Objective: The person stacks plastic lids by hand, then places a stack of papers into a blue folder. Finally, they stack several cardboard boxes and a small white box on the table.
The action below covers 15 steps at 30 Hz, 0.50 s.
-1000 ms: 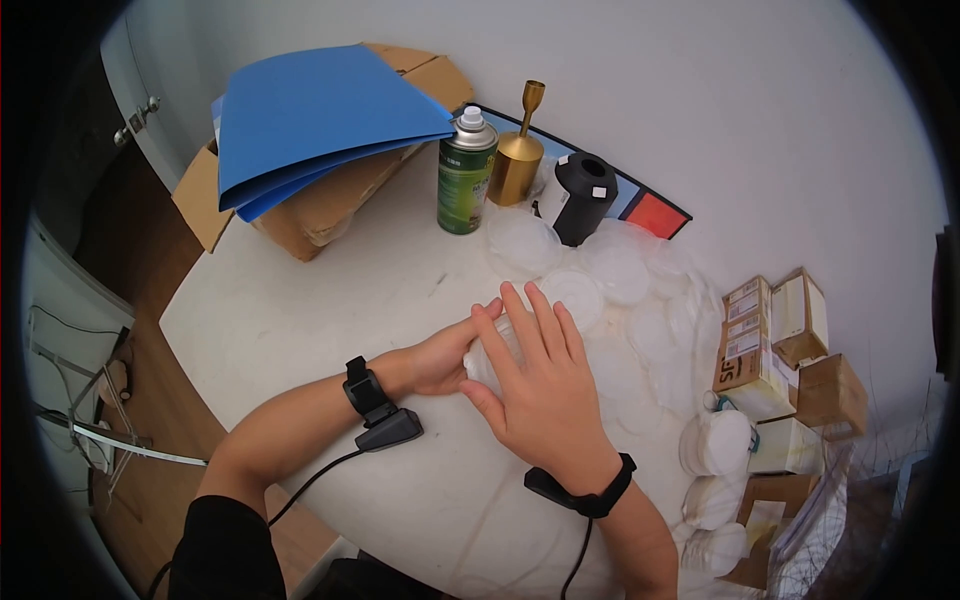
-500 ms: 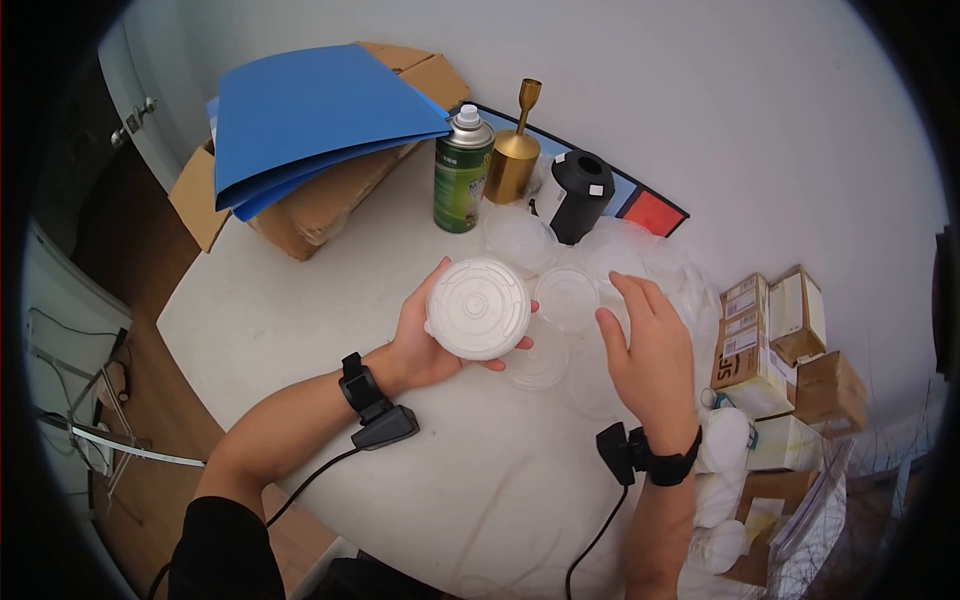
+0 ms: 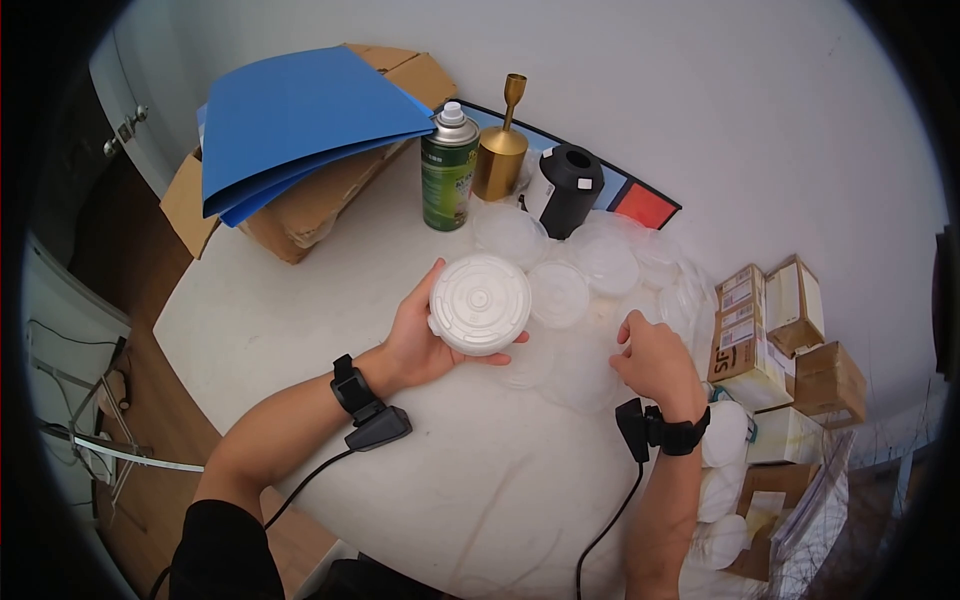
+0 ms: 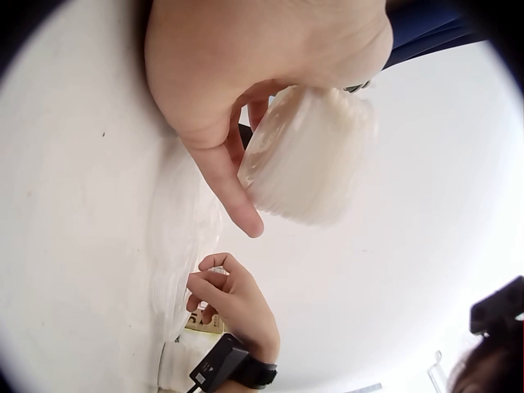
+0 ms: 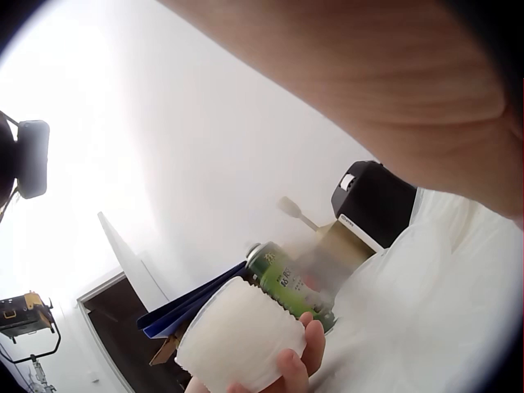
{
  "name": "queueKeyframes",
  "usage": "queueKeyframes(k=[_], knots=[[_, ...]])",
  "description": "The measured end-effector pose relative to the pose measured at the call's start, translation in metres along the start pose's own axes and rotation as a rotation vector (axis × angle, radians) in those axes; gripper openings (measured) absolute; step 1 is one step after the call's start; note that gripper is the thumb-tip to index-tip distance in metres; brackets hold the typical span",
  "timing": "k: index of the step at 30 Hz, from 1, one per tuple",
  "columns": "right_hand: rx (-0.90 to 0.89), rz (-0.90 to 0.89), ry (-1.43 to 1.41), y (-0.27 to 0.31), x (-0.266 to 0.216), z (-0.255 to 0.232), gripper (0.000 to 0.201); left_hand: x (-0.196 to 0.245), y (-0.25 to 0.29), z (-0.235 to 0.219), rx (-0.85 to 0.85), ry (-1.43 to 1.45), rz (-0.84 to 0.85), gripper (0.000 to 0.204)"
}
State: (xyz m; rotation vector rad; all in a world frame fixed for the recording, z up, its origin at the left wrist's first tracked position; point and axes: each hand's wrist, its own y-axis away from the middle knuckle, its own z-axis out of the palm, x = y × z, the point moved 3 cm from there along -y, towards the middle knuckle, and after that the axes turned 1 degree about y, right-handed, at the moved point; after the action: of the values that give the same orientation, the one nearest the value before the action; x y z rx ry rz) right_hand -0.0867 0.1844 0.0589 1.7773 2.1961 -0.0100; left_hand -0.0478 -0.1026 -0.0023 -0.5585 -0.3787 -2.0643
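My left hand [image 3: 418, 340] holds a stack of round white lids [image 3: 480, 303], its ridged top face turned to the head camera. In the left wrist view the left hand [image 4: 254, 74] grips the stack [image 4: 307, 160] from the side, thumb and fingers around it. The stack [image 5: 241, 336] also shows in the right wrist view. Over the right part of a spread of clear round lids [image 3: 560, 294] is my right hand [image 3: 660, 368], its fingers bent. In the left wrist view the right hand [image 4: 237, 307] has curled fingers beside the clear lids; whether they pinch one is unclear.
Behind stand a green spray can [image 3: 448, 180], a gold holder [image 3: 501, 160] and a black cylinder [image 3: 570, 195]. Blue folders [image 3: 310, 125] lie on a carton at back left. Small boxes [image 3: 738, 350] and white stacks [image 3: 722, 435] line the right side.
My right hand has left the stack and moved right, its fingers now bent. My left hand has kept hold of the stack, whose round top face has come into full view.
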Motion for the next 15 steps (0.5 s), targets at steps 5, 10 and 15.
queueKeyframes(k=[5, 10, 15], knots=[[0.06, -0.062, -0.102, 0.002, -0.011, -0.015, 0.029, 0.0, -0.001, -0.002, -0.009, -0.014, 0.011, 0.079], [0.355, -0.242, -0.296, 0.013, -0.037, -0.046, 0.022, 0.001, 0.0, -0.002, -0.008, -0.009, 0.019, 0.079], [0.259, -0.477, -0.258, 0.016, -0.062, -0.033, 0.018, 0.002, 0.002, -0.003, 0.009, -0.006, 0.052, 0.08]])
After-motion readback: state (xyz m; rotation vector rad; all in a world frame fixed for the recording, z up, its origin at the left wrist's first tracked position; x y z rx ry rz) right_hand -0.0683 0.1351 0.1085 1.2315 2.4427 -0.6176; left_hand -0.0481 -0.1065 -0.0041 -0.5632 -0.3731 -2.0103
